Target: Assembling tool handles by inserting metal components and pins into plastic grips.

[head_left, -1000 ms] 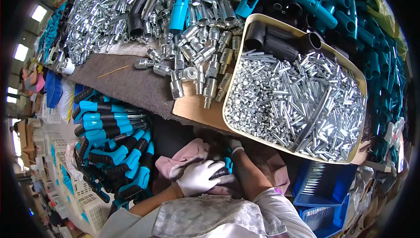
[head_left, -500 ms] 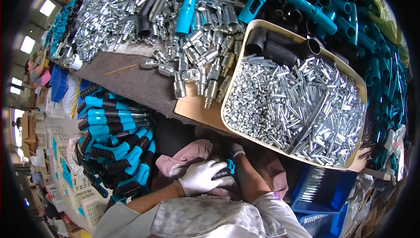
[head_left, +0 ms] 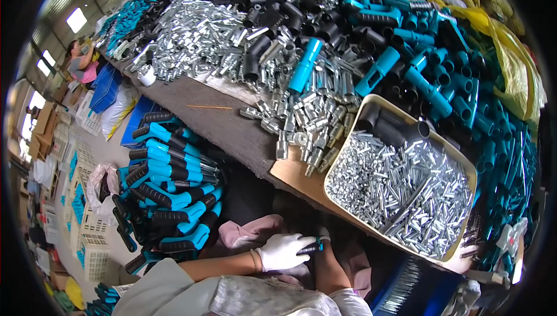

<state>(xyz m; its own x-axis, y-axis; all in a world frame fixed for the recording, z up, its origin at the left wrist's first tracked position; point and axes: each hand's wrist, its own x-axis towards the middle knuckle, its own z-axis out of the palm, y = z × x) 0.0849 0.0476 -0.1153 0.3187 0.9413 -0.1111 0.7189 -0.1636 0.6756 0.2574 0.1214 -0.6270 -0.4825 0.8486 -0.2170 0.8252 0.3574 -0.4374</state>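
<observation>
My left hand [head_left: 284, 252], in a white glove, is wrapped round the black grip of a teal-and-black tool handle [head_left: 313, 247] over my lap. My right forearm comes in beside it. Only a bit of white glove on my right hand [head_left: 325, 233] shows below the table's front edge; its fingers are hidden. Left of my lap lies a heap of similar teal-and-black tool handles [head_left: 174, 194], stacked with their grips outward and metal rods at the other end.
A cream tray [head_left: 331, 191] of small metal pins and black tubes sits on the table's front edge [head_left: 243, 159]. Behind it are piles of metal fittings [head_left: 200, 34] and teal tubes [head_left: 426, 89]. A blue bin [head_left: 426, 287] of metal rods stands lower right. People are beyond the table.
The view has swung, so the tray and piles sit lower and farther right, and more of the far table shows. My left hand keeps its grip on the tool handle.
</observation>
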